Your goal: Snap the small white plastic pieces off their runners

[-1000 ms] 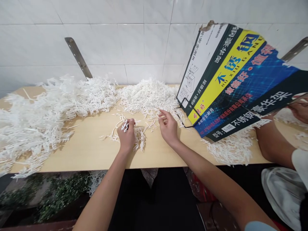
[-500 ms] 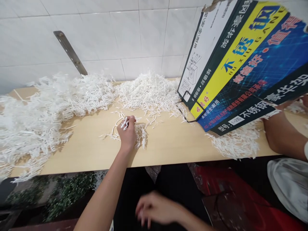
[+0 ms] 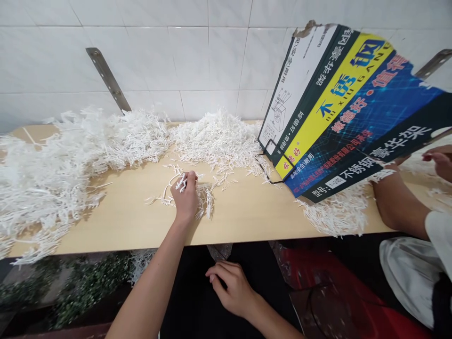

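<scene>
The torn blue, yellow and black printed cardboard carton partly hides another person, whose hand is cut off at the right edge. The left hand pinches thin, branching white plastic-looking sprigs between thumb and curled fingers, above the pale wood-coloured tabletop; its other fingertips are hidden. The right hand, below the table edge, is half open, fingers loosely bent; its palm is hidden. Feathery white heaps line the tiled wall.

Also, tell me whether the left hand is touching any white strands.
Touching: the head view shows white strands gripped in the left hand.
</scene>
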`<state>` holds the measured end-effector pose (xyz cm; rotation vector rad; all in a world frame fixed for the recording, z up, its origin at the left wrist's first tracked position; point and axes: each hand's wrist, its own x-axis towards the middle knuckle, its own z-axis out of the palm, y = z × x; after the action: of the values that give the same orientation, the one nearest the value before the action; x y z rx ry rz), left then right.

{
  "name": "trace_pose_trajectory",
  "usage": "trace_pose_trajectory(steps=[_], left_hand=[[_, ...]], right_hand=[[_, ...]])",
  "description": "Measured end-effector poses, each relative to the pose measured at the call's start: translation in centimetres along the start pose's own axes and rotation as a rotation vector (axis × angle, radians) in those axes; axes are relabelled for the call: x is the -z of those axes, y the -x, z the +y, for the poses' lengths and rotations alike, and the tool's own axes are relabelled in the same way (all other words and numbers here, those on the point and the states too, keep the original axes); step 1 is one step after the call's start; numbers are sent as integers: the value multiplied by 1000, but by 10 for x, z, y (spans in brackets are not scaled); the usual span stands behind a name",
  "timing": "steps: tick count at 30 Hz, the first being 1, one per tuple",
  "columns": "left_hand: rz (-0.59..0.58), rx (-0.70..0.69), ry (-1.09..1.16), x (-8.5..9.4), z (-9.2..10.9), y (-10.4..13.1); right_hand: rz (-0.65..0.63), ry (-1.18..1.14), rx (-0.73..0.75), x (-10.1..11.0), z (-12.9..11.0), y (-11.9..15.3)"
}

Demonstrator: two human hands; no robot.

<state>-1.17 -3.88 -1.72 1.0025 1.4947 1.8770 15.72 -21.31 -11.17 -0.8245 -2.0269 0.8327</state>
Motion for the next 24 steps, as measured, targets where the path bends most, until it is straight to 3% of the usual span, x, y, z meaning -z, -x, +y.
trace_pose_trajectory(steps=[4,7,10,13,15,16,20,22,24], left_hand=[[7,32,76,-1,3,-1],[15,52,157,-2,4,-1],[67,27,207,-1,3,-2],[172,-53,191,0,3,-2],[249,-107,154,2,3,-3],[285,-134,131,2,2,-4],[348,-257,-34,7,0,-9],[270,-308,-162,9,-1,-11],[115,-340,-288,10,-1,-11]], right_hand=[[165,104,348,33,-24,-34],[248,238,274,65,-31,-100],[74,490,163,85,-18,-181],[-239,597,243,86,9,-238],[-331,548,310,81,24,-252],[-313,490,331,78,30,-253],[11,216,292,72,37,-238],[116,130,246,74,35,-232],[134,74,212,78,34,-232]])
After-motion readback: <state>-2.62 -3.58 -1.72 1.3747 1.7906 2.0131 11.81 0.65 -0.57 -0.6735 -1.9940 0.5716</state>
